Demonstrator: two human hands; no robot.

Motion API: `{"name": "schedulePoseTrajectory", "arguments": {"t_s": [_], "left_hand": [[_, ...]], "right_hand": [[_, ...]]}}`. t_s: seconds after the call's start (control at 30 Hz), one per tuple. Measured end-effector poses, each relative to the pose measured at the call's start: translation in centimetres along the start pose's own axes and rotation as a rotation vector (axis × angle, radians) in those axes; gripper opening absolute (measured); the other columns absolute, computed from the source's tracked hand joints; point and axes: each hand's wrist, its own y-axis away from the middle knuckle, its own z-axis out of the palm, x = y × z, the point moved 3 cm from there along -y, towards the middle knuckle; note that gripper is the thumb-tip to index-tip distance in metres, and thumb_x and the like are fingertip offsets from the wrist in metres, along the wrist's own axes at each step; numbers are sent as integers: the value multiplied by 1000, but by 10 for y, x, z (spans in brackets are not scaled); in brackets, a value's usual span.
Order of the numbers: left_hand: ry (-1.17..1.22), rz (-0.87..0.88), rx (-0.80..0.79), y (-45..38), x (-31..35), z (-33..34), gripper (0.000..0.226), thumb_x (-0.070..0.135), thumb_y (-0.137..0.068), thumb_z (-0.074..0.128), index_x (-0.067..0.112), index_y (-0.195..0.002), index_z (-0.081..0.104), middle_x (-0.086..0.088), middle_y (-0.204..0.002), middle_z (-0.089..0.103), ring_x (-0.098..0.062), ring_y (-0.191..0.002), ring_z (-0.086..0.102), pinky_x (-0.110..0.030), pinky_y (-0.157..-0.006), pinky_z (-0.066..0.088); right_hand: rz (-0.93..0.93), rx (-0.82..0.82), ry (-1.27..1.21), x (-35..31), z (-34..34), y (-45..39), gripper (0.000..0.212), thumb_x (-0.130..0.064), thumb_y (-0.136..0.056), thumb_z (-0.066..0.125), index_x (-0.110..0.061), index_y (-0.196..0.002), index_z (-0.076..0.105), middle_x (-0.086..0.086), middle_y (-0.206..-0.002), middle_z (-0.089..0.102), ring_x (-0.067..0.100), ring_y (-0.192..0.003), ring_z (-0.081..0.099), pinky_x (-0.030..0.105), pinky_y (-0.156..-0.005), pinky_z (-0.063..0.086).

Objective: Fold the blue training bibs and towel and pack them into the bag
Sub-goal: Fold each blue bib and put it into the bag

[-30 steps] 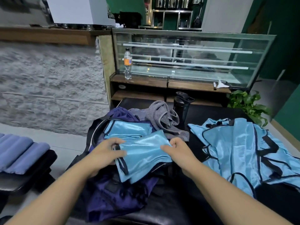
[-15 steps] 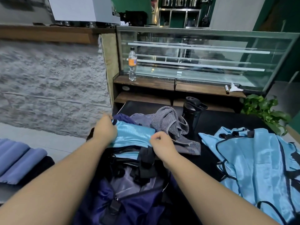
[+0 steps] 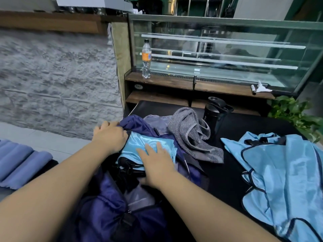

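Head view: towel [image 3: 192, 135] beside bag [image 3: 108, 212].

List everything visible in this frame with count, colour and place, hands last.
Folded satin bibs: a stack, light blue, in the bag's opening.
Nylon bag: one, dark purple, near table edge.
Striped knit towel: one, grey, crumpled behind the bag.
Unfolded bibs: a pile, light blue, table right.
Shaker bottle: one, black, behind the towel.
Plastic bottle: one, clear, orange label, wooden shelf.
Left hand: grips the bag's edge.
Right hand: flat on the folded bibs.
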Motion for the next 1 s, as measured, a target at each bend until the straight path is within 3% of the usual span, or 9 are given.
{"name": "schedulePoseTrajectory", "arguments": {"t_s": [0.1,0.2,0.43,0.6,0.73,0.87,0.93,1.0], "left_hand": [[134,244,112,1,-4,1,40,2,-86,48,4,-125,58,-10,-139,50,-33,-122,48,-35,-105,35],[282,298,216,10,-5,-2,45,-13,-77,50,-2,-119,63,-14,-133,56,-38,-116,54,-37,-104,39],[434,359,374,23,-2,-11,48,-17,-82,46,1,-124,61,-10,-135,53,-34,-122,50,-37,-109,35],[503,470,433,36,13,-25,48,-19,-81,46,0,-122,61,-9,-135,52,-25,-124,48,-20,-107,27],[487,573,377,52,6,-18,45,-18,-81,48,2,-118,65,-9,-126,59,-24,-115,54,-17,-100,29],[353,572,268,64,-4,2,53,-10,-67,44,9,-108,71,-5,-106,68,-31,-96,57,-17,-90,31],[294,559,206,69,-2,11,48,5,-69,46,13,-110,71,-1,-104,68,-27,-107,53,-16,-97,27],[307,494,88,70,1,20,43,20,-81,52,16,-123,62,0,-120,59,-20,-130,43,-17,-105,24]], "right_hand": [[46,-26,147,-4,6,-4,100,-31,-85,70,-23,-153,-3,9,-161,-4,44,-145,-5,52,-117,6],[67,-59,263,-9,8,-7,96,-24,-90,63,-19,-152,-10,12,-160,-9,46,-144,-5,53,-117,7],[48,-5,387,-18,12,-10,80,-24,-97,49,-13,-152,-9,16,-160,-6,51,-142,0,53,-116,14],[59,40,364,-20,14,-14,63,-20,-99,45,-12,-152,10,17,-160,1,53,-141,4,54,-115,17],[64,90,324,-13,13,-20,60,-16,-96,50,-12,-147,21,16,-159,8,51,-142,9,51,-114,20],[66,114,301,-8,15,-26,55,-14,-96,47,-13,-146,23,14,-151,24,48,-142,12,48,-114,23],[26,118,284,-6,18,-29,59,-15,-94,49,-10,-146,21,15,-147,28,45,-142,15,47,-115,21],[-97,201,243,-3,16,-23,63,-21,-89,58,-6,-141,26,13,-140,37,37,-138,26,43,-117,16]]}}
